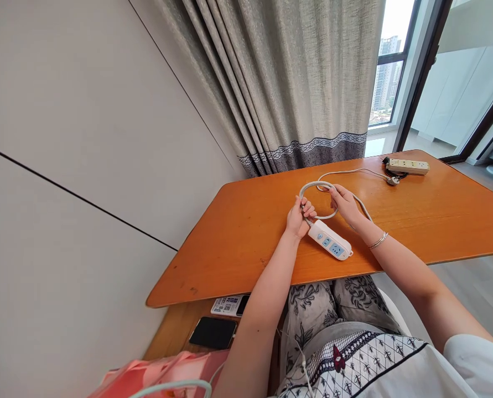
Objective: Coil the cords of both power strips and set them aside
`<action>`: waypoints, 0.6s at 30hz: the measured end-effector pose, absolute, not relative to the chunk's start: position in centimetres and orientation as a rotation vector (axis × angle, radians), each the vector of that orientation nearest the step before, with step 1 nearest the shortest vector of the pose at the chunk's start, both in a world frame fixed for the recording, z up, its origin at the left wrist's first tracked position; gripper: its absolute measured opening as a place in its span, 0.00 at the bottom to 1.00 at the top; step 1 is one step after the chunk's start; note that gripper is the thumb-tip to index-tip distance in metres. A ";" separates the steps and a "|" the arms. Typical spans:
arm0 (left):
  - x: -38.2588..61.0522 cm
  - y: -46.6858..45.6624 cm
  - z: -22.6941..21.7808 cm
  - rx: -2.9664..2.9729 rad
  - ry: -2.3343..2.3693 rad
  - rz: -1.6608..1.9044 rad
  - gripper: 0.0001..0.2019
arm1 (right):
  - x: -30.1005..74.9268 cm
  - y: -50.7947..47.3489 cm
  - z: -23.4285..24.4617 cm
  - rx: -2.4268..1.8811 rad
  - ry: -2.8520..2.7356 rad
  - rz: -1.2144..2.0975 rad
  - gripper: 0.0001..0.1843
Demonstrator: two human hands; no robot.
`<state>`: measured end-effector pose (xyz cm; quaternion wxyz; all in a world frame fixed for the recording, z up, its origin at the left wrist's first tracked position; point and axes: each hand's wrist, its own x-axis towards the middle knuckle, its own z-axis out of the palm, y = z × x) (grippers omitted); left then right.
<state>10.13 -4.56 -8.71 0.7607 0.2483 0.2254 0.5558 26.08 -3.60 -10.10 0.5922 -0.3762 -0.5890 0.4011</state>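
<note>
My left hand (299, 216) is closed around a pale grey power cord (317, 183), close to where it enters a white power strip (330, 240) with blue sockets. On the other side of the coiled loop, my right hand (343, 203) pinches the same cord between thumb and fingers. The power strip lies slanted near the table's front edge, sockets up. From the loop, the loose cord runs across the table to its plug (393, 181) at the back right.
A second, cream power strip (408, 166) with a black cord sits at the back right of the orange wooden table (229, 237). Below the table's left front lie a black phone (213, 332) and a pink bag (163, 373). A curtain (304, 72) hangs behind.
</note>
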 end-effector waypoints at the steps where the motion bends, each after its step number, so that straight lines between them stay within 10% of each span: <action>1: 10.3 -4.7 -8.8 0.543 0.493 1.208 0.22 | 26.0 -3.7 -10.1 -0.870 -1.348 0.916 0.31; 18: 9.6 -4.2 -8.5 0.460 0.552 1.362 0.22 | 26.7 -2.9 -10.9 -1.165 -1.667 0.948 0.18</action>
